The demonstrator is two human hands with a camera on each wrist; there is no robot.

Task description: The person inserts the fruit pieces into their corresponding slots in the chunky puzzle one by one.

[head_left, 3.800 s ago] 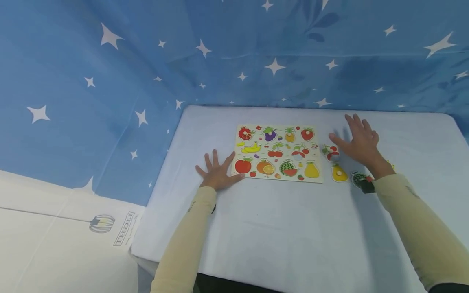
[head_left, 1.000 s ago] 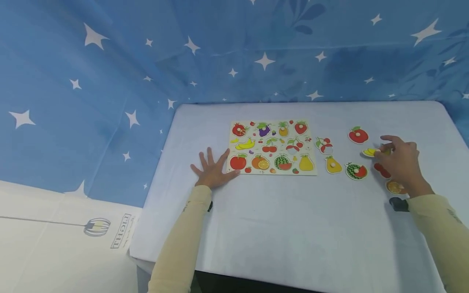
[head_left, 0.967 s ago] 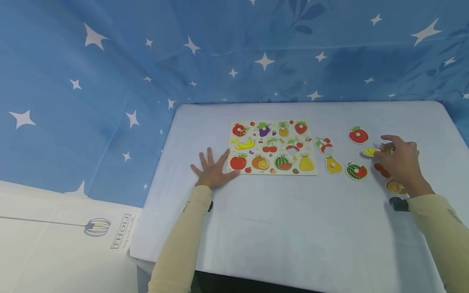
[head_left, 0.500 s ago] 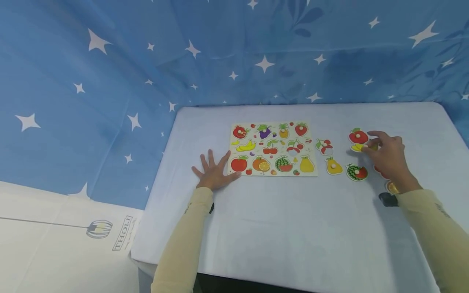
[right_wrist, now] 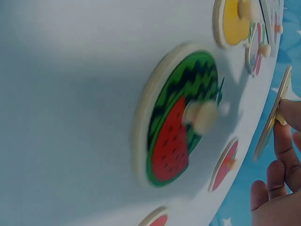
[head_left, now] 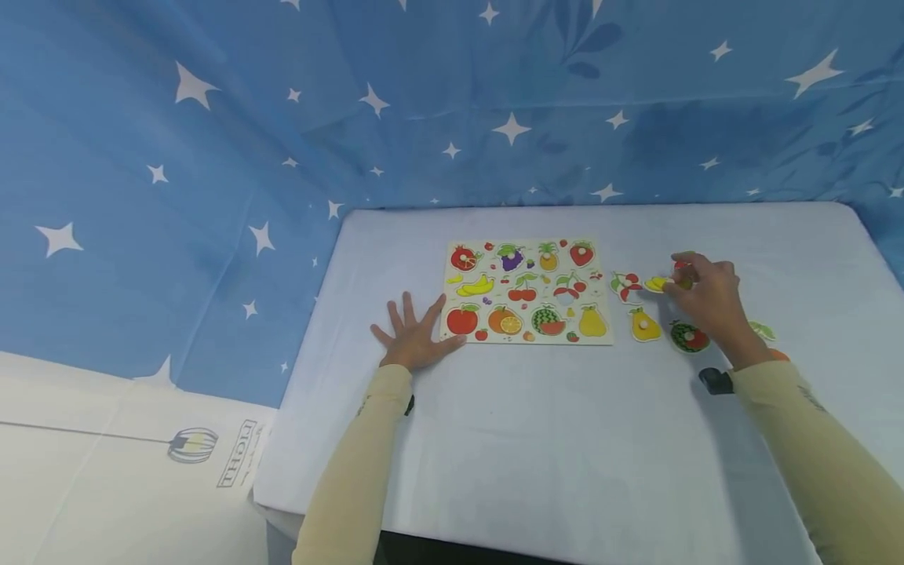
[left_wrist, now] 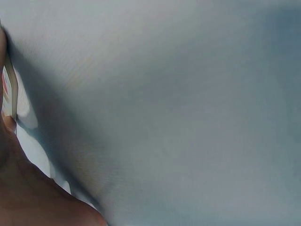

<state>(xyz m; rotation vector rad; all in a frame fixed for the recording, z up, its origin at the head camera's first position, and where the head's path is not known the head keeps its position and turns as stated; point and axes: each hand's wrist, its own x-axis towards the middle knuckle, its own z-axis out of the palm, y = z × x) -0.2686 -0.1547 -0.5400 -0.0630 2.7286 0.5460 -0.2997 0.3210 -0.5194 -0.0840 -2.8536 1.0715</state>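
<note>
My left hand (head_left: 413,339) rests with fingers spread at the near left corner of the fruit puzzle board (head_left: 607,334), thumb and forefinger along its edge. Raised over the right side of the table, my right hand (head_left: 715,304) pinches the banana puzzle piece (head_left: 656,285) by its knob; the right wrist view has this piece (right_wrist: 270,123) tilted, clear of the cloth. Below that hand lies the knobbed watermelon piece (head_left: 685,336). The pear piece (head_left: 645,325) and a red-and-white fruit piece (head_left: 625,286) lie beside the board. The apple piece (head_left: 679,264) is mostly hidden behind the fingers.
Under the right forearm, a green-leaved piece (head_left: 763,331) and an orange piece (head_left: 779,355) are partly covered. White cloth covers the table (head_left: 537,439). A blue star-patterned curtain (head_left: 452,94) stands behind it. A black wrist device (head_left: 716,381) juts from the right sleeve.
My right hand has carried the banana piece leftward from the far right, past the apple piece, toward the board. My left hand has stayed at the board's corner.
</note>
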